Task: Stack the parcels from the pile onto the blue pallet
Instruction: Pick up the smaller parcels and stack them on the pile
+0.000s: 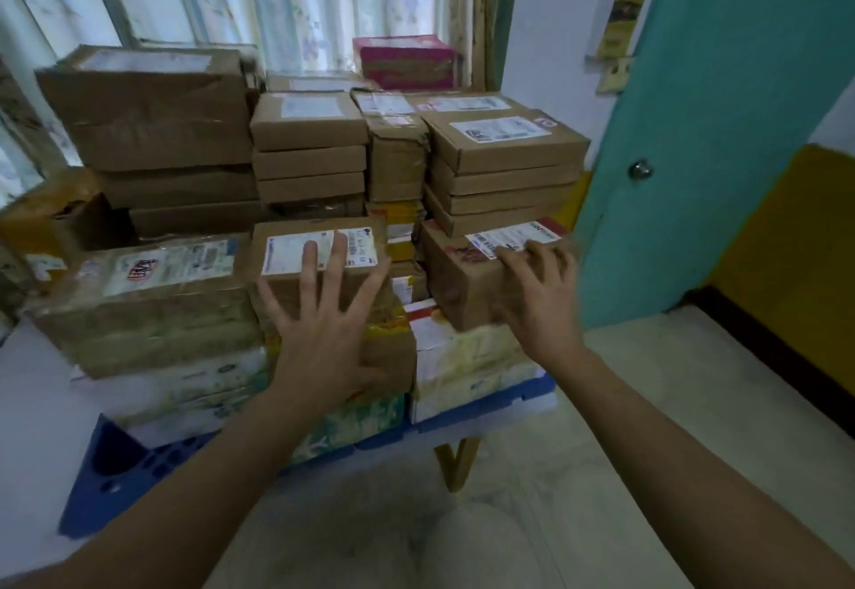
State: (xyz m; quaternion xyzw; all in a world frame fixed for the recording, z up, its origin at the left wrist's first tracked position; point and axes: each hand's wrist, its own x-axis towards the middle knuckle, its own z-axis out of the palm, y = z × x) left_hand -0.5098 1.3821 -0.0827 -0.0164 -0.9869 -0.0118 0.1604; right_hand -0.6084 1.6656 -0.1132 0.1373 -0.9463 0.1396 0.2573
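there, labelled brown parcels [319,264] on blue pallet [106,468], hands [319,334] spread flat, gripping nothing

Both arms outstretched, left hand [319,311] fingers splayed, right hand [536,292] loosely spread.

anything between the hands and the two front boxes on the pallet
Nothing visible. The left hand lies spread on the middle labelled box; the right hand touches the right labelled box.
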